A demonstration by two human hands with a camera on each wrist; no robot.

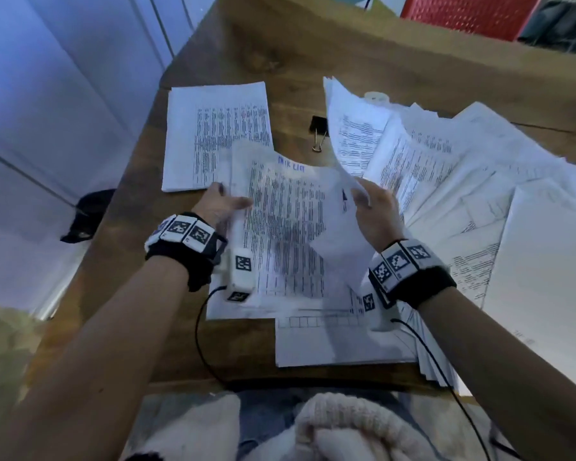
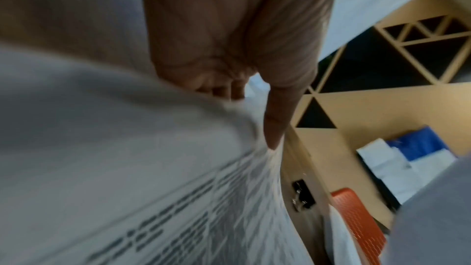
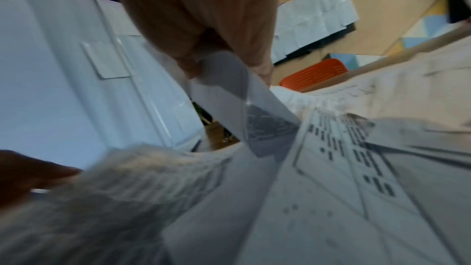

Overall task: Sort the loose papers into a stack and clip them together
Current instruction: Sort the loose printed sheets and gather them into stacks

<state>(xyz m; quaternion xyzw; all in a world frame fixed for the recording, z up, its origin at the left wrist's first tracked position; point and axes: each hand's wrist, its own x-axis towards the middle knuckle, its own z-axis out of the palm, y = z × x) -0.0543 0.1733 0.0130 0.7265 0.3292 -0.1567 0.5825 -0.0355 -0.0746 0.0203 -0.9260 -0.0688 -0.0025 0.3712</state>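
While both hands grip sheets (image 1: 290, 227), clip (image 1: 318, 128) apart.

Matt white paper sheets (image 1: 213, 134) on a grained wood table (image 1: 290, 61) — black binder clip (image 1: 318, 126), shiny wire handles.

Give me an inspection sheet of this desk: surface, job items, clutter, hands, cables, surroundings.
Surface: wooden desk, largely covered with paper.
Job's things: neat stack at far left; held sheets headed in blue handwriting; loose papers fanned out at right; black binder clip lying unused on the desk between the stack and the fan.
Clutter: white round object behind the fan, too hidden to identify.
Grippers: left hand grips the held sheets' left edge; right hand pinches a curled sheet.
Cables: black cable from each wrist unit, trailing off the near edge.
Surroundings: red perforated basket beyond the desk; dark object on the floor at left.
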